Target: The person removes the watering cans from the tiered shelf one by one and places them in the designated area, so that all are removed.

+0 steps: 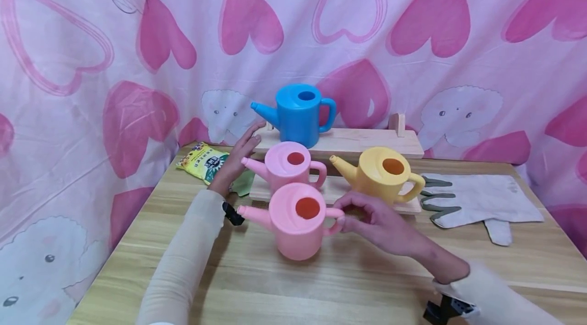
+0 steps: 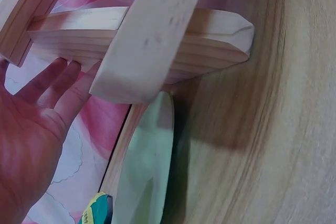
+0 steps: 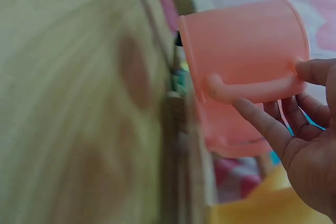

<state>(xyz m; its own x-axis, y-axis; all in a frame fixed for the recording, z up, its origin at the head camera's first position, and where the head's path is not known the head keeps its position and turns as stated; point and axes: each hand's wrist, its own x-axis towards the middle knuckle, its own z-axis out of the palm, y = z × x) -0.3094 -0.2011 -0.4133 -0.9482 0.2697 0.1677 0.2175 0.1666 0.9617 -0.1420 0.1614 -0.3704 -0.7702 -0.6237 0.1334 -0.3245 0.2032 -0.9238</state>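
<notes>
In the head view, the front pink watering can [image 1: 299, 238] hides the base of the rear pink watering can [image 1: 279, 169], and the smaller lettering on the yellow packet [image 1: 198, 159] is illegible. The left wrist view crops the left hand [image 2: 39, 124]; in the right wrist view, the tabletop [image 3: 68, 103] is blurred and the yellow watering can [image 3: 268, 208] cut off below.

the yellow packet [image 1: 200, 158] bears print too small to read.

The watering cans [image 1: 298, 243] looked smooth, softly glossy plastic; the shelf [image 1: 367, 141] was matt wood, the table [image 1: 348, 289] smooth grained wood, the gloves [image 1: 486, 197] dull cloth, the packet [image 1: 197, 159] shiny plastic film.
</notes>
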